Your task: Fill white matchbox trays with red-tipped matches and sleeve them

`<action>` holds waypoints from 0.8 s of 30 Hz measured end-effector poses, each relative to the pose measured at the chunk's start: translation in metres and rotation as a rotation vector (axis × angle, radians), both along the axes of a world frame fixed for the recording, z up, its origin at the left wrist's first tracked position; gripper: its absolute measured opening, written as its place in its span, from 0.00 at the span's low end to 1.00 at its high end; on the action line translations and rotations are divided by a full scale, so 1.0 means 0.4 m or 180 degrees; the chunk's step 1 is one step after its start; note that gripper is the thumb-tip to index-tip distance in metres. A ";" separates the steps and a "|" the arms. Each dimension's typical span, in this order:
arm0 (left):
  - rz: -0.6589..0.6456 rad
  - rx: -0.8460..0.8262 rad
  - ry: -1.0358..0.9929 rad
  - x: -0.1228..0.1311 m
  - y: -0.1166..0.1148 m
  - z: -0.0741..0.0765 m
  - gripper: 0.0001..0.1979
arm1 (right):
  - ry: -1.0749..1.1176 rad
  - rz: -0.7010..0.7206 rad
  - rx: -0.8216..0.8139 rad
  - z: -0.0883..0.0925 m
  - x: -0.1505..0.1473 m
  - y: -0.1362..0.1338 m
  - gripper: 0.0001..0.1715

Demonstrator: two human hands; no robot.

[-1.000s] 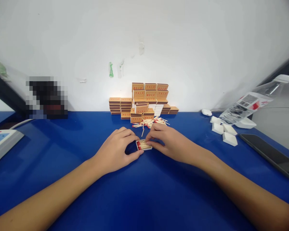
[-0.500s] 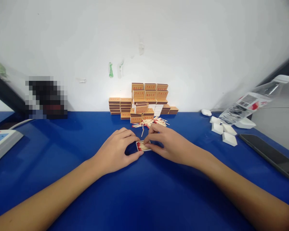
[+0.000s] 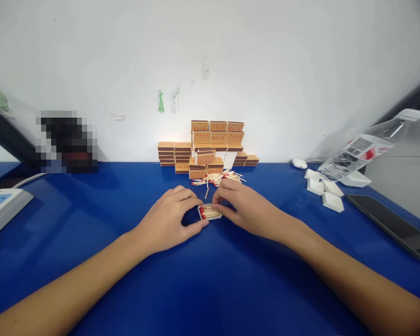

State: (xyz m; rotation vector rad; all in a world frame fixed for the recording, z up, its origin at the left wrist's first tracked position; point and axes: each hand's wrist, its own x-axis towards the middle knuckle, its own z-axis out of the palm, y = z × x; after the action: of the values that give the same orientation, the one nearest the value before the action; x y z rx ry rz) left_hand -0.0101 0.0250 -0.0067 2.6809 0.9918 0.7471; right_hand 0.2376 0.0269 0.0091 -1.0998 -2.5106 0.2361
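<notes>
A small white matchbox tray [image 3: 214, 218] lies on the blue table, filled with red-headed matches [image 3: 207, 212]. My left hand [image 3: 170, 217] grips the tray's left end, thumb at the near side and fingers at the far side. Over the right end of the tray, the thumb and forefinger of my right hand [image 3: 247, 205] are closed in a pinch at the matches. Whatever lies between those fingertips is hidden. Just beyond the hands is a loose heap of matches [image 3: 219, 178], with a single match [image 3: 206, 192] apart from it.
Stacked matchboxes [image 3: 210, 137] stand against the white wall. On the right are a tilted plastic bottle [image 3: 362, 147], several white blocks [image 3: 333, 202], a white earbud case [image 3: 299, 163] and a phone [image 3: 392, 224]. A power strip [image 3: 7, 210] sits at the left edge.
My right fingertips have shifted slightly right and up along the tray, uncovering more of the matches. My left hand and the tray stay in place.
</notes>
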 end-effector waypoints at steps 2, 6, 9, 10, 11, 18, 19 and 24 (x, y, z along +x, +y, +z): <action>-0.0004 0.0004 0.0005 0.000 0.001 0.000 0.14 | -0.0003 -0.0004 0.0032 -0.001 -0.003 0.000 0.06; -0.0001 0.0000 0.0022 0.000 0.003 0.000 0.14 | 0.0042 0.0052 0.0065 0.000 -0.007 -0.004 0.06; 0.0011 0.0003 0.0020 0.000 0.002 0.000 0.14 | 0.0092 0.0083 -0.0017 0.003 -0.008 -0.009 0.06; 0.0012 0.0005 0.0017 0.000 0.001 0.000 0.14 | 0.0114 0.0102 -0.0044 0.004 -0.008 -0.010 0.07; 0.0010 0.0011 0.0012 0.000 0.001 0.000 0.14 | 0.0134 0.0125 -0.0069 0.005 -0.008 -0.011 0.07; 0.0029 0.0025 0.0027 -0.002 -0.001 0.002 0.13 | 0.0216 0.0129 -0.0157 -0.006 -0.013 -0.003 0.08; 0.0027 0.0020 0.0029 -0.002 -0.001 0.002 0.13 | 0.0233 0.0137 -0.0151 -0.007 -0.014 -0.002 0.08; 0.0023 0.0060 0.0023 -0.001 0.000 0.003 0.13 | 0.0473 0.0038 0.0072 -0.016 -0.008 0.016 0.07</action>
State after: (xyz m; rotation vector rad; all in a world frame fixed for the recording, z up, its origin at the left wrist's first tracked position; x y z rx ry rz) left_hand -0.0103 0.0251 -0.0057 2.6994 1.0014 0.7526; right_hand 0.2345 0.0332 0.0028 -1.0198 -2.3831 0.2814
